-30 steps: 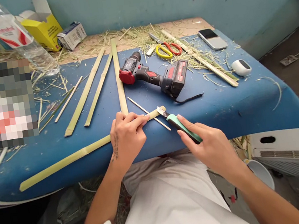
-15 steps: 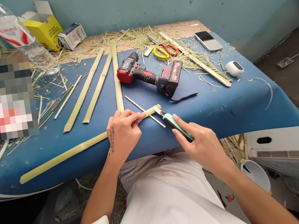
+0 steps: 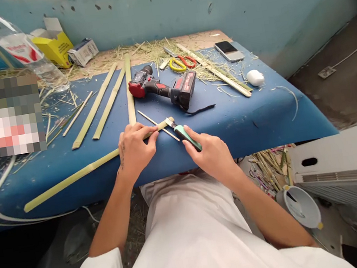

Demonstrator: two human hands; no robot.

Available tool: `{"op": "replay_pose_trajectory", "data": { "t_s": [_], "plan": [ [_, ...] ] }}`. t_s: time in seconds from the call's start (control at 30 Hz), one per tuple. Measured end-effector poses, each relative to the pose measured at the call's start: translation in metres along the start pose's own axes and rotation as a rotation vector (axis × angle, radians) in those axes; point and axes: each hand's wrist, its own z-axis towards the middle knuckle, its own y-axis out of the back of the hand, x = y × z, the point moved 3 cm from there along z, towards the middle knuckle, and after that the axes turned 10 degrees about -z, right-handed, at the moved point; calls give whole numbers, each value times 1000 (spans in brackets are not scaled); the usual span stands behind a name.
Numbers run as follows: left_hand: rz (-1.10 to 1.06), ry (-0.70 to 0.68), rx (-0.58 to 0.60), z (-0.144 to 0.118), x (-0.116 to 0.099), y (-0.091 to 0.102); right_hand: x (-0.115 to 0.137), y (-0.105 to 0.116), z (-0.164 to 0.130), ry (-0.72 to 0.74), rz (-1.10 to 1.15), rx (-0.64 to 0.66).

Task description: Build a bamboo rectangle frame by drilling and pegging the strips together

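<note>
Water bottle [image 3: 29, 55]: stood at the far left of the worktop [image 3: 246, 119], partly out of frame.
Yellow box [image 3: 53, 47]: lay open against the wall, a small printed carton [image 3: 83, 52] just beside it.
Loose bamboo strips [image 3: 100, 103]: three lay side by side, angled away from the person, left of the drill.
Long bamboo strip [image 3: 71, 179]: ran from near the left front edge of the worktop up to the right, its right end passing under the left hand.
Left hand [image 3: 136, 151]: pressed flat over the long bamboo strip near its right end, fingers closed down on it.
Thin stick [image 3: 157, 123]: lay crossing the strip's end, between the two hands.
Knife [image 3: 183, 134]: green-handled; its blade met the tip of the long bamboo strip, just right of the left hand.
Right hand [image 3: 211, 156]: wrapped around the knife handle at the worktop's front edge.
Drill [image 3: 161, 87]: red and black, lay on its side behind the hands.
Scissors [image 3: 181, 63]: yellow and red handles, among shavings.
Phone [image 3: 228, 50]: lay near the far right corner.
</note>
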Motion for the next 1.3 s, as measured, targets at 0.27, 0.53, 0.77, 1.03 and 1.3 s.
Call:
{"op": "replay_pose_trajectory", "data": {
  "t_s": [0.27, 0.53, 0.77, 1.03, 1.3],
  "plan": [
    [124, 47, -60, 12, -11, -18, -8, -5, -7, -4, -1, -60],
    [321, 31, 170, 22, -12, -16, -14, -20, 2, 46, 16, -157],
    [-33, 255, 288, -18, -15, 4, -7, -18, -25, 171, 128, -262],
    [-766, 535, 522, -65, 7, -4, -1, -39, -54, 253, 146, -350],
    [-871, 620, 603, -69, 16, -8, -5, -67, -52, 269, 187, -397]
  ]
}}
